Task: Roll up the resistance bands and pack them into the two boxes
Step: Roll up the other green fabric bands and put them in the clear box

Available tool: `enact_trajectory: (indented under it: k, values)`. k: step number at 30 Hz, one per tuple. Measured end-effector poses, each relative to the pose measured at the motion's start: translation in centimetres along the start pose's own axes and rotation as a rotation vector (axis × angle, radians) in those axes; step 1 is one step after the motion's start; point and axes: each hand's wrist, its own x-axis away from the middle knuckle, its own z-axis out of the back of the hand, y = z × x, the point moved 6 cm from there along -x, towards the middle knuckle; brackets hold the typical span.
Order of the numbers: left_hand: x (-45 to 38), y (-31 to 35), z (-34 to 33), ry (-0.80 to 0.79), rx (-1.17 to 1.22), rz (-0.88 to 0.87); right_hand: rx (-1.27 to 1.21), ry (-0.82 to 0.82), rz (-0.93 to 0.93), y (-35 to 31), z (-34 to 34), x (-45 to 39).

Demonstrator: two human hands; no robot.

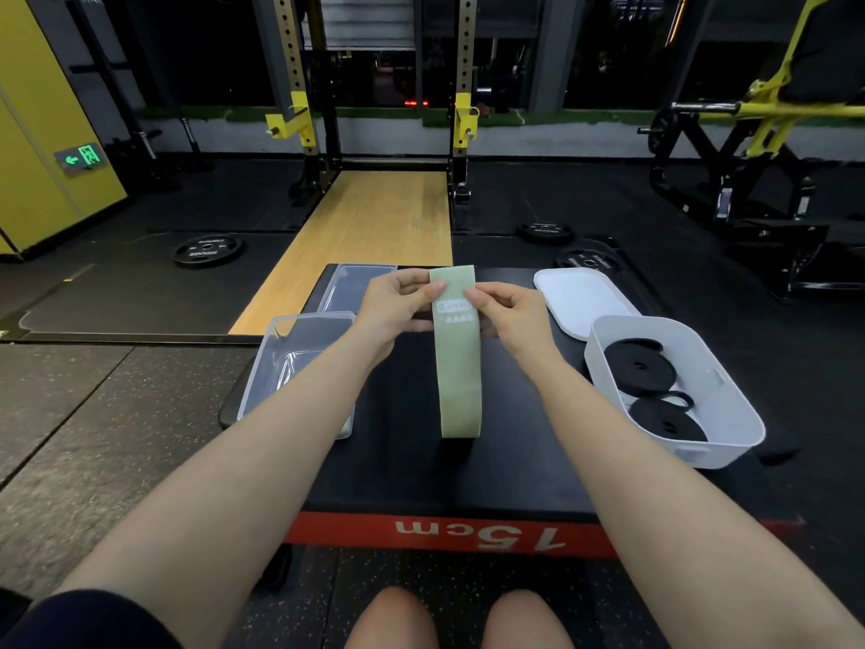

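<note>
A flat green resistance band (459,367) hangs lengthwise over the black platform (421,470), its lower end near the surface. My left hand (398,304) pinches its upper left edge and my right hand (503,316) pinches its upper right edge beside a white label. To the left stands a clear plastic box (281,363). On the right, a white box (730,414) holds two rolled black bands (641,365).
A clear lid (355,285) lies behind the clear box and a white lid (575,297) behind the white box. The platform's red front edge reads 15cm. Weight plates (206,249) lie on the floor beyond, near a squat rack (388,110).
</note>
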Motion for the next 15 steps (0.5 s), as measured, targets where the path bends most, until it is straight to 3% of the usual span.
enact_trajectory:
  k: [15]
  values:
    - [0.7,1.6,-0.9,-0.131,0.098,0.051,-0.081,-0.094,-0.024,-3.0,0.6,1.6]
